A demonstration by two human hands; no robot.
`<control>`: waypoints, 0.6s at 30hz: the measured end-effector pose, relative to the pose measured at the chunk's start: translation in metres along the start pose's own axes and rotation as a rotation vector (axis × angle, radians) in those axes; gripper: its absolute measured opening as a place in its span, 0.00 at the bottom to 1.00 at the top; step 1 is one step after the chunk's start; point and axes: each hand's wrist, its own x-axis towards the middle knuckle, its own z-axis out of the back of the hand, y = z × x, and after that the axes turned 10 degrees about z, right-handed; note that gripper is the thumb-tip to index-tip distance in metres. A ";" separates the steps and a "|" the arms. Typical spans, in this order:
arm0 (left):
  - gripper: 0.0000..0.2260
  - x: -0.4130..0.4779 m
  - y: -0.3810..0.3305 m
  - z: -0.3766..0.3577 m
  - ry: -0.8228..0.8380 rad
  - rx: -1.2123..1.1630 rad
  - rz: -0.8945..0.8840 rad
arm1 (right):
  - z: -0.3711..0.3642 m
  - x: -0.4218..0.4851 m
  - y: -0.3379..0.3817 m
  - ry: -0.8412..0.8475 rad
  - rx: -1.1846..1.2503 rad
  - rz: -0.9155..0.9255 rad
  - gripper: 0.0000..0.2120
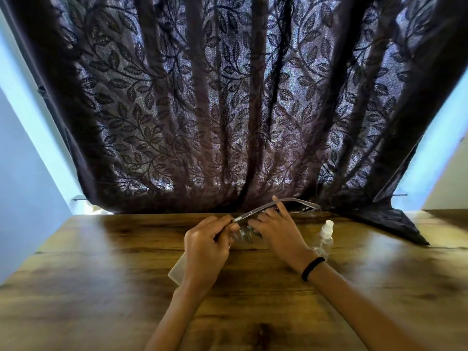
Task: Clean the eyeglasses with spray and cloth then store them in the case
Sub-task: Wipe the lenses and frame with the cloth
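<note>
Clear-framed eyeglasses are held above the wooden table, one temple arm stretching up and right toward the curtain. My left hand pinches the frame near its hinge. My right hand grips the glasses from the right, its fingers over the lens area, index finger raised along the temple. A small clear spray bottle with a white pump top stands just right of my right wrist. A pale flat object, cloth or case, lies under my left wrist, mostly hidden.
A dark leaf-patterned curtain hangs behind the table's far edge, its corner draped onto the tabletop at far right. Pale walls flank both sides. A black band circles my right wrist.
</note>
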 end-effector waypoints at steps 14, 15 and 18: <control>0.01 0.002 0.011 -0.004 0.026 0.159 0.056 | 0.011 -0.016 -0.037 -0.061 -0.090 -0.247 0.11; 0.01 0.002 0.012 -0.005 0.034 0.165 0.063 | 0.011 -0.017 -0.040 -0.077 -0.093 -0.269 0.11; 0.00 0.002 0.013 -0.007 0.050 0.193 0.082 | 0.011 -0.018 -0.045 -0.161 -0.108 -0.319 0.10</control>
